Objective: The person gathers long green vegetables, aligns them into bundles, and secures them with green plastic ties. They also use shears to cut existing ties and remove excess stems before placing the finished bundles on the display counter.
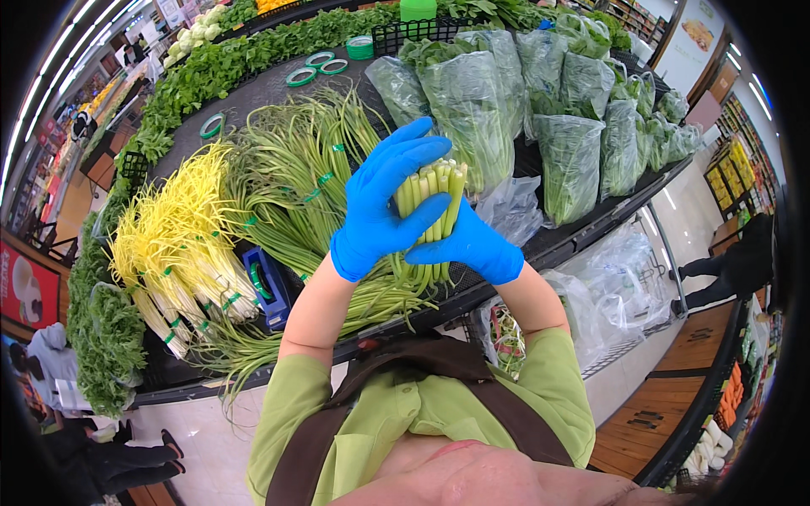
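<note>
Both my hands wear blue gloves and meet around an upright bunch of green garlic stems (430, 183) at the centre. My left hand (386, 196) wraps its upper part, fingers over the top. My right hand (471, 243) clasps it lower down, the thumb across the front. Loose long garlic scapes (304, 171) lie behind and to the left, some tied with green tape. Yellow chives (190, 221) with white stalks lie further left. Between them sits a blue tape dispenser (272, 294) with a green roll. Rolls of green tape (300, 76) lie on the black display mat.
Bagged leafy greens (468, 95) stand at the back right, beside a crumpled clear bag (512, 209). Leafy herbs (107, 341) edge the left. A cart with plastic bags (614, 284) stands below right. People (107, 455) are at the lower left, and another person (734, 265) is at the right.
</note>
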The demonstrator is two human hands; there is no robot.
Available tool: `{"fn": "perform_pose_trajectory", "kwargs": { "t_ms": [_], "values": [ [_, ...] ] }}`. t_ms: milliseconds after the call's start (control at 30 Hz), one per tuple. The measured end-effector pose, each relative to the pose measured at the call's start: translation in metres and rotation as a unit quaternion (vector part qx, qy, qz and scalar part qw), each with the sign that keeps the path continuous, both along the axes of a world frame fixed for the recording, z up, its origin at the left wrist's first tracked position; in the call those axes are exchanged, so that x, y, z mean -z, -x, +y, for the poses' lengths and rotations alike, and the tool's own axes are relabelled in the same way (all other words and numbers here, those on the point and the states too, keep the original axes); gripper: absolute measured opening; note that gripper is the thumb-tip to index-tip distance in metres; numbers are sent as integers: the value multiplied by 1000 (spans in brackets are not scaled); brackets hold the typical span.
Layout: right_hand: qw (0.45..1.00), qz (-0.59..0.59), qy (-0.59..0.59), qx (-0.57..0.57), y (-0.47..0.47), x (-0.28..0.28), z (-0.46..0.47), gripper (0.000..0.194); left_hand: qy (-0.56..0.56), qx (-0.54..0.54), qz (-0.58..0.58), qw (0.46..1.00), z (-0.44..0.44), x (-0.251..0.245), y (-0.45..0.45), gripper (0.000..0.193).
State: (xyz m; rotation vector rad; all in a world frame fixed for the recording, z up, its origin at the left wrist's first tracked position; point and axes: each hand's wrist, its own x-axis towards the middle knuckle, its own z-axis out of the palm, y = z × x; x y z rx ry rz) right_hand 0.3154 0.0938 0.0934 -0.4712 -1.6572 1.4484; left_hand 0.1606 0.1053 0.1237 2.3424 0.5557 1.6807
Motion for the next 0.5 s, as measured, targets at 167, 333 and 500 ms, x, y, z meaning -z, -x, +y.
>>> {"fn": "perform_pose_trajectory", "kwargs": {
  "t_ms": [167,333,500],
  "values": [
    [999,-13,-18,38,3,2,0,85,-69,-65,-87,992,-3,2,-7,57],
    [998,-28,-27,54,1,-1,-4,82,30,16,-52,998,-6,5,-3,53],
    [997,-65,-39,18,0,-6,-3,80,5,13,-64,998,-5,7,-2,53]
  ]
}}
